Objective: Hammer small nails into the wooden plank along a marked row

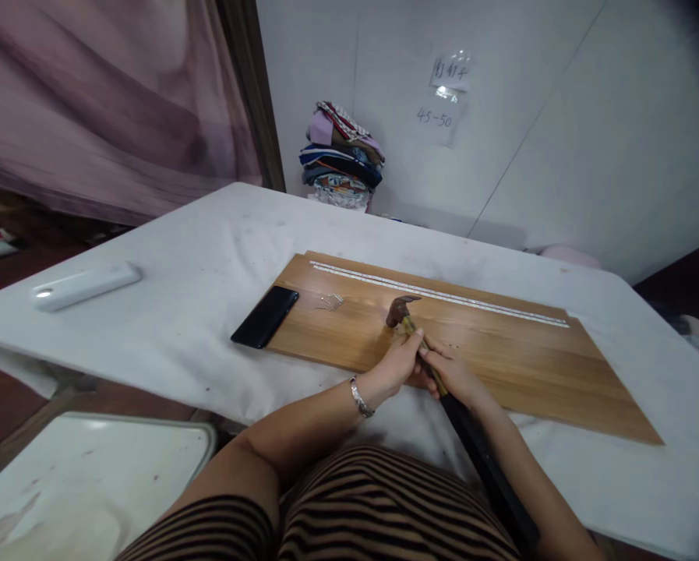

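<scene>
A claw hammer [403, 312] with a rusty head and a yellow and black handle slants over the near part of a wooden board [513, 366]. My left hand [403, 360] is closed on the handle just below the head. Lower on the same handle, my right hand [453, 375] is closed too, close against the left. A few small nails [330, 301] lie loose on the board to the left of the hammer head. Beside them, a black phone [266, 317] rests across the board's left edge. Tiny dark specks show on the wood near my right hand.
Two thin white strips [443, 294] run along the board's far side. The board lies on a table with a white cloth [179, 257]. A white cylindrical object [86, 286] sits at the left. Folded cloths [342, 156] are stacked by the wall. A white stool [109, 460] stands lower left.
</scene>
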Motion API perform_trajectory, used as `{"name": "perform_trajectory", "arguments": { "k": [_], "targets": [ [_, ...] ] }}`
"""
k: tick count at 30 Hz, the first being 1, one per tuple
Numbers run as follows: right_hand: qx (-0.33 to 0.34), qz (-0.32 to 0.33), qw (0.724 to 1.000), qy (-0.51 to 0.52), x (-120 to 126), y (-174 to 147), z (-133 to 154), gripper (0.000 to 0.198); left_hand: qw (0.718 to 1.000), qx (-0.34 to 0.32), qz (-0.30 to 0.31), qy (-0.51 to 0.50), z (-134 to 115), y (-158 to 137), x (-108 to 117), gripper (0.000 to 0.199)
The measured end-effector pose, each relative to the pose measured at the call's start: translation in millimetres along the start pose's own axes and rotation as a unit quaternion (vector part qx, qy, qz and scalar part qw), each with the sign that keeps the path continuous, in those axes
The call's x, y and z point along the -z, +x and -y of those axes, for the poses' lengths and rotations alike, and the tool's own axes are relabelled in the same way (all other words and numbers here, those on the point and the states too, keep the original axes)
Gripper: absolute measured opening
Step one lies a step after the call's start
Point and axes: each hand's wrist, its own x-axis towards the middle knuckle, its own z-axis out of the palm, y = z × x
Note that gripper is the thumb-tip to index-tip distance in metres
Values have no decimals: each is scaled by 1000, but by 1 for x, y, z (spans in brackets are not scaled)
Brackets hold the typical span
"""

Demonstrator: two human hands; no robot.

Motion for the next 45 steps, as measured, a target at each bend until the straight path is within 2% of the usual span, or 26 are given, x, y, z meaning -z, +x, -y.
{"name": "perform_trajectory", "arguments": {
  "k": [3, 7, 12, 20, 26, 32, 38, 45],
  "targets": [
    [-3, 1, 1000, 4, 0, 1, 0, 52, 1000, 16, 8, 6, -1, -1, 0, 39],
    [-1, 3, 1000, 3, 1, 1, 0, 50, 1000, -5, -6, 6, -1, -1, 0, 36],
    [-12, -4, 1000, -4, 1, 0, 1, 51, 1000, 19, 4, 1, 1, 1, 0, 38],
    [4, -5, 1000, 7, 0, -1, 3, 51, 1000, -22, -1, 15, -1, 0, 1, 37],
    [-6, -3, 1000, -3, 1, 0, 2, 52, 1000, 16, 8, -5, 2, 2, 1, 35],
    [-1, 0, 1000, -4, 1, 0, 1, 50, 1000, 5, 20, -20, 5, 2, 1, 39],
    [12, 4, 1000, -2, 0, 0, 2, 49, 1000, -12, -1, 13, 0, 0, 1, 32],
    [-1, -6, 1000, -7, 1, 1, 1, 51, 1000, -14, 5, -19, 6, 4, 1, 37]
  ]
}}
